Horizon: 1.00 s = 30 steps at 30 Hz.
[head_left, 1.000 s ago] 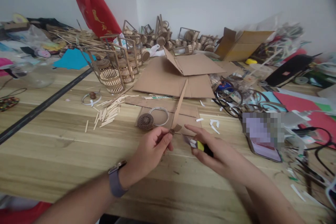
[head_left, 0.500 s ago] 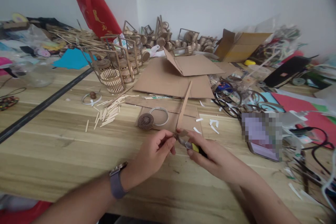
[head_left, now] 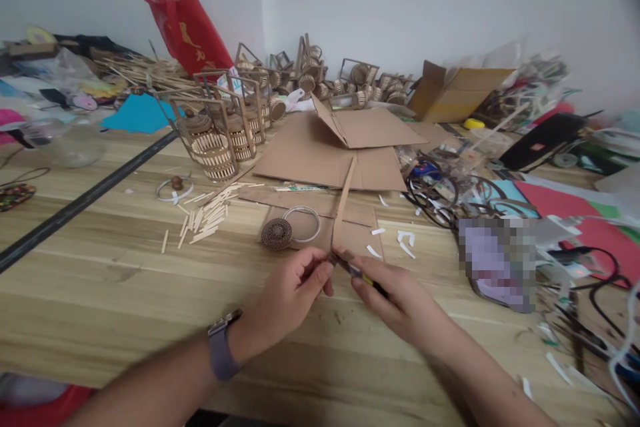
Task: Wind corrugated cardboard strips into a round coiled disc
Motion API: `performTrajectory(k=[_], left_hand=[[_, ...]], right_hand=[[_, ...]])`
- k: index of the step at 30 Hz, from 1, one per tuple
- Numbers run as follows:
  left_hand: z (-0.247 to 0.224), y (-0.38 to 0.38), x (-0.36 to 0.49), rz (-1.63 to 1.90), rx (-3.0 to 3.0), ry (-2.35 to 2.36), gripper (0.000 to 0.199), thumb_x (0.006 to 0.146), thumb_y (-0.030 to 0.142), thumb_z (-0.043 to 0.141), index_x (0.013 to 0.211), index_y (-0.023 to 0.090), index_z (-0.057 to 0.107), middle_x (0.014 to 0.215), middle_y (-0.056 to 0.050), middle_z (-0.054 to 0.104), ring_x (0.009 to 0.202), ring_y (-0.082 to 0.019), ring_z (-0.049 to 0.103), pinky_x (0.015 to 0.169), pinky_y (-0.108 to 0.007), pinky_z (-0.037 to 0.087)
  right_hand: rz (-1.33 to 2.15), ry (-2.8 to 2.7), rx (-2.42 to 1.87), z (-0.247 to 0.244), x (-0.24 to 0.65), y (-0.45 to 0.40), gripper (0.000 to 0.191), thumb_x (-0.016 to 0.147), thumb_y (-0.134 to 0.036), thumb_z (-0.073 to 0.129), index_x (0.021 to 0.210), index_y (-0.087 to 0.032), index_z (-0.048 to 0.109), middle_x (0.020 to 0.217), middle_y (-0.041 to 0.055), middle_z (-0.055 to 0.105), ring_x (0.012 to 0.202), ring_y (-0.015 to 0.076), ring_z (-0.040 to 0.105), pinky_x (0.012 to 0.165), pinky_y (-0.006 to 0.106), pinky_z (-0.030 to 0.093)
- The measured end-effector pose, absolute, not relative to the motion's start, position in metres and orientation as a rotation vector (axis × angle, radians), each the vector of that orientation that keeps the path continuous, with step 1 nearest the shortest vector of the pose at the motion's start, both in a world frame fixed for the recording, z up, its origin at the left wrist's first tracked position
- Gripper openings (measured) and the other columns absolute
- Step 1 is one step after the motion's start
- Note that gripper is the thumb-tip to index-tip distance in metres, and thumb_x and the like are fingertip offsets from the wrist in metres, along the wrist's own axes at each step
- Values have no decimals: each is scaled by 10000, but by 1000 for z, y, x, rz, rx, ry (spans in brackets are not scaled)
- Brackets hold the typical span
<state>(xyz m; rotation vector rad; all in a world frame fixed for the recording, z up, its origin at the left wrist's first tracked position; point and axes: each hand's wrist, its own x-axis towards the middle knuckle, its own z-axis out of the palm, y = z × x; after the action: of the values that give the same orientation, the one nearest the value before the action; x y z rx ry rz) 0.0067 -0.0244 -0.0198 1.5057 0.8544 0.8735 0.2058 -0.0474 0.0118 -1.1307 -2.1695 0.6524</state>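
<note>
Pinching this brown strip [head_left: 345, 200] with my left hand [head_left: 293, 287], right hand [head_left: 397, 293] gripping the cutter [head_left: 369, 279]; pushing too hard could slice me.

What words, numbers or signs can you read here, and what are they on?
I can't read any clearly.
Red bag: gold characters, too blurred.
White paper: blue marks, too small.
Black device: tiny red-and-white label, too small.
Pale strip: green marks, too small.
Phone: screen blocked out by pixels, nothing readable.

Both hands [head_left: 295, 288] at a narrow brown strip [head_left: 342, 210], yellow-and-black cutter [head_left: 367, 279] in the right, coiled disc [head_left: 277, 233] nearby
</note>
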Motion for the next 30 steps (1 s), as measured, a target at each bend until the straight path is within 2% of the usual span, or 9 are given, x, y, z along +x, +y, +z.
performTrajectory(k=[4, 8, 10, 12, 15, 18, 23, 26, 30], left_hand=[[-19, -24, 6, 883, 1535, 841, 235, 967, 367, 494, 980, 169, 622, 674, 29, 585, 600, -100, 498, 573, -211, 393], [-19, -23, 5, 888, 1521, 852, 235, 956, 371, 505, 963, 166, 619, 661, 28, 585, 587, -102, 493, 552, -210, 386], [-19, -22, 5, 886, 1495, 867, 237, 949, 379, 509, 956, 167, 614, 653, 28, 585, 579, -103, 491, 540, -209, 383], [-20, -21, 5, 890, 1464, 887, 242, 942, 393, 513, 936, 170, 606, 650, 28, 586, 565, -101, 482, 529, -207, 380], [-20, -20, 6, 883, 1415, 900, 248, 930, 411, 522, 912, 174, 592, 648, 28, 593, 540, -95, 468, 506, -200, 369], [-18, -21, 7, 857, 1387, 894, 221, 916, 390, 534, 895, 174, 575, 667, 15, 625, 547, -94, 481, 507, -195, 378], [-16, -22, 9, 818, 1356, 872, 203, 914, 373, 524, 898, 172, 545, 773, -38, 710, 543, -91, 502, 501, -195, 394], [-19, -22, 10, 785, 1352, 850, 209, 919, 367, 519, 939, 162, 554, 787, -46, 716, 531, -91, 505, 495, -200, 396], [-23, -24, 11, 745, 1395, 834, 229, 935, 345, 502, 988, 139, 588, 793, -48, 704, 550, -96, 526, 516, -209, 414]], right_hand=[[926, -1997, -1174, 11, 207, -46, 370, 958, -274, 462, 1291, -218, 614, 840, 22, 700, 700, 136, 639, 658, 242, 537], [1274, -1814, -1140, 9, 209, -47, 450, 983, -340, 381, 1377, -170, 515, 640, -30, 552, 525, 108, 499, 519, 221, 457], [1261, -1894, -1188, 10, 214, -47, 514, 977, -355, 383, 1457, -170, 397, 661, -23, 575, 560, 124, 533, 559, 239, 473], [1038, -2061, -1358, 11, 223, -44, 570, 953, -359, 432, 1487, -191, 327, 744, 6, 646, 639, 152, 598, 633, 272, 497], [558, -2181, -1693, 6, 242, -35, 497, 935, -385, 439, 1386, -178, 437, 919, 87, 721, 759, 218, 680, 706, 331, 517], [290, -2233, -1935, -5, 260, -24, 408, 939, -363, 416, 1282, -163, 510, 954, 128, 745, 797, 270, 714, 679, 355, 525], [-222, -2256, -1810, -10, 257, -20, 338, 908, -355, 511, 1167, -169, 623, 1100, 168, 700, 985, 341, 665, 819, 481, 511], [-71, -2197, -1394, -2, 232, -31, 284, 920, -392, 557, 1110, -201, 648, 1106, 137, 693, 1036, 290, 646, 862, 438, 522], [166, -2070, -1164, 0, 201, -44, 125, 907, -299, 618, 999, -233, 671, 951, 77, 726, 903, 226, 682, 770, 363, 557]])
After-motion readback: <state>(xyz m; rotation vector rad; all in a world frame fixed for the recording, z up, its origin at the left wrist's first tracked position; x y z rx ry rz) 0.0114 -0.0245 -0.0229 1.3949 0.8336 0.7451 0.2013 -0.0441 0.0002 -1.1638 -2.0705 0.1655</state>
